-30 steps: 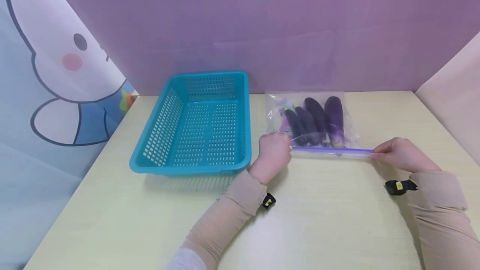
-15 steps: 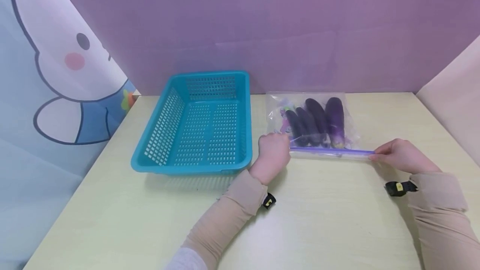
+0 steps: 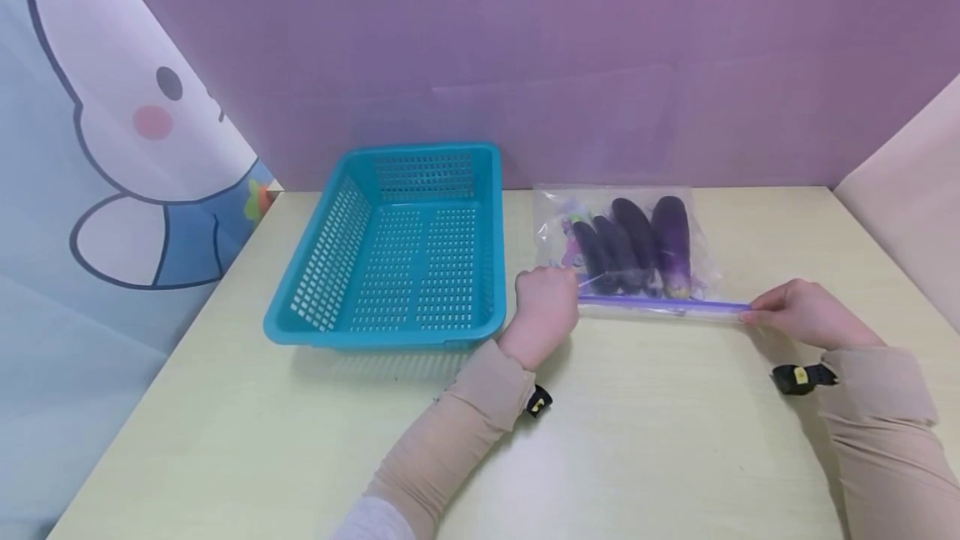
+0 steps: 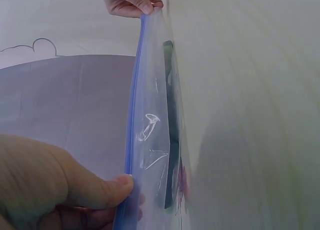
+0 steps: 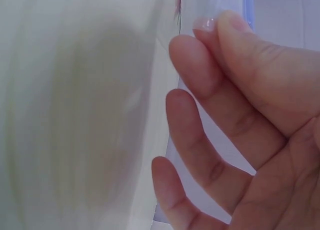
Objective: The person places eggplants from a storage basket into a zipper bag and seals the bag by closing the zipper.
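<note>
A clear zip bag with a purple zip strip lies on the table, several dark purple eggplants side by side inside it. At the left end of the strip, my left hand pinches the bag's mouth; the left wrist view has its thumb on the blue-looking edge. My right hand pinches the opposite corner between thumb and index finger, its other fingers loosely bent in the right wrist view. Between the two hands the strip runs straight.
A teal perforated plastic basket stands on the table left of the bag, close to my left hand. Behind the table rises a purple cloth backdrop. A cartoon-printed cloth hangs at the left.
Both hands keep their pinch on the zip bag, with hardly any movement. The whole head view has shifted slightly to the right.
</note>
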Tool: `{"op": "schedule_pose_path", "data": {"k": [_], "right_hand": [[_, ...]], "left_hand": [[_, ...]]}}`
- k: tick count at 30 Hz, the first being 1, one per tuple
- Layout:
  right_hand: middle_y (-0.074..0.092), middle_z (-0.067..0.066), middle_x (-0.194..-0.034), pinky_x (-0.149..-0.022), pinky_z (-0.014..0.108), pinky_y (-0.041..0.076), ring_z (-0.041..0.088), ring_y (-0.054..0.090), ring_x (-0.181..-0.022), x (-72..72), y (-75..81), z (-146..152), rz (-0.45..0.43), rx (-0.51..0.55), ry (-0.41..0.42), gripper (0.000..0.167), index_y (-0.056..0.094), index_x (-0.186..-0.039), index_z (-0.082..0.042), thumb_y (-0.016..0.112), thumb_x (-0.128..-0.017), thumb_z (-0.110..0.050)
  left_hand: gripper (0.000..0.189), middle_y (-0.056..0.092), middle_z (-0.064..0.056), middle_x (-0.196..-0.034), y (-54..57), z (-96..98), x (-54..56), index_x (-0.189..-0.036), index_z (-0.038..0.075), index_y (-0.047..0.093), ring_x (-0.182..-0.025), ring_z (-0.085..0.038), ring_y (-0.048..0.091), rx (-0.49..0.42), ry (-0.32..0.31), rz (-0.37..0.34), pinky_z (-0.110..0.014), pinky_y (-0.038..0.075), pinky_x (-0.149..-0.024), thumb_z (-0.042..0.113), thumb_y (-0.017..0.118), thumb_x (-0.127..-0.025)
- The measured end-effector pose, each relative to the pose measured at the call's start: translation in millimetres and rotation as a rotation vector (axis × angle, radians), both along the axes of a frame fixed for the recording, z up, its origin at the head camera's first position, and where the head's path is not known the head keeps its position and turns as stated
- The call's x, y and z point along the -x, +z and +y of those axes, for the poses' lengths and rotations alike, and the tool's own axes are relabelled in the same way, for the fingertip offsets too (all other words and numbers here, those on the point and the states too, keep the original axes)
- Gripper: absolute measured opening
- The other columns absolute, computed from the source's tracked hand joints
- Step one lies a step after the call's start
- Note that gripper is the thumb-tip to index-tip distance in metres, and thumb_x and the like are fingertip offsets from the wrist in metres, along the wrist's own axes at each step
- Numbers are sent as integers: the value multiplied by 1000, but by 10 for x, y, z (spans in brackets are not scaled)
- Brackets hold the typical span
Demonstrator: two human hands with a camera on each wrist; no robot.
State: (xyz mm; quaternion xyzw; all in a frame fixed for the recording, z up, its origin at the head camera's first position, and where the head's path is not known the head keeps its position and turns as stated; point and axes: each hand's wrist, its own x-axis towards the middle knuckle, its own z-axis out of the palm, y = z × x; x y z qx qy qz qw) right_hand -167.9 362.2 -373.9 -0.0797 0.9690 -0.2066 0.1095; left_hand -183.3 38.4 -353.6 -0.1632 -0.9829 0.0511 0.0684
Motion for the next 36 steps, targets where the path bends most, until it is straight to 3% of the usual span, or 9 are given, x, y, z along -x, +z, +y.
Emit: {"op": "schedule_pose_path", "data": {"k": [9,17,36], "right_hand": [[72,16,-93,-69,30,46,8,56,-79,1,-14,6,1,-2,3,24,74,-92,0,67,-88,-22],[71,17,-94,-72,33,47,14,59,-83,5,-19,11,-1,-4,-2,25,74,-92,0,67,-87,-23],[72,15,-93,-68,30,44,10,55,-79,1,-7,27,-26,-17,-9,29,74,-93,1,67,-88,-27]], "left_hand": [[14,63,5,-69,-12,-7,14,-82,18,68,-62,-10,61,14,28,-7,-25,42,-49,19,57,-91],[13,64,5,-69,-14,-33,24,-85,16,67,-62,-11,61,10,32,-17,-26,41,-49,20,56,-92],[16,64,5,-70,69,-25,-8,-86,18,68,-61,-10,60,23,50,-64,-25,41,-51,20,55,-93]]}}
